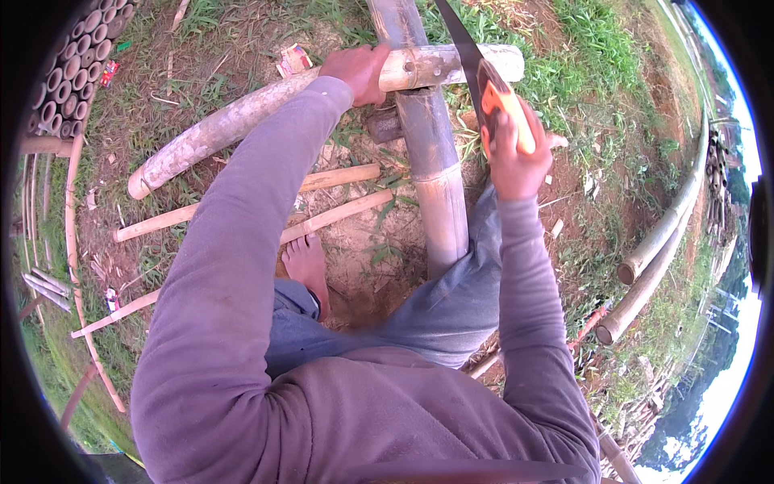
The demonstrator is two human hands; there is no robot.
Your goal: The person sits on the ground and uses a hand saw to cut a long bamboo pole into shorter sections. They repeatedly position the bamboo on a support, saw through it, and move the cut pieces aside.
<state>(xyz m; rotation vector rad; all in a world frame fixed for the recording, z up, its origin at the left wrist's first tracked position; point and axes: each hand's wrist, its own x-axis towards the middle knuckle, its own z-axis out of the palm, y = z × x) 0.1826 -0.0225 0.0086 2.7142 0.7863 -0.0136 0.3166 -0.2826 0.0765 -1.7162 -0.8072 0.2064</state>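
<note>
My left hand (357, 74) is wrapped over a pale bamboo pole (234, 119), pressing it near its right part. That pole lies crosswise on a thicker greyish bamboo post (435, 177), which slopes down between my legs. In my right hand (520, 157) is the orange handle of a hand saw (500, 103), fingers closed round it. Its dark blade points up and away, crossing the pole close to its right end. Whether the teeth sit in a cut, I cannot tell. A short dark stub (384, 126) sticks out beside the post under the pole.
Split bamboo strips (339, 177) lie on the ground left of the post, near my bare foot (306, 262). Cut bamboo ends (72, 73) are stacked at the far left. Two long bamboo poles (645, 258) rest on the right. Grass and bare soil surround me.
</note>
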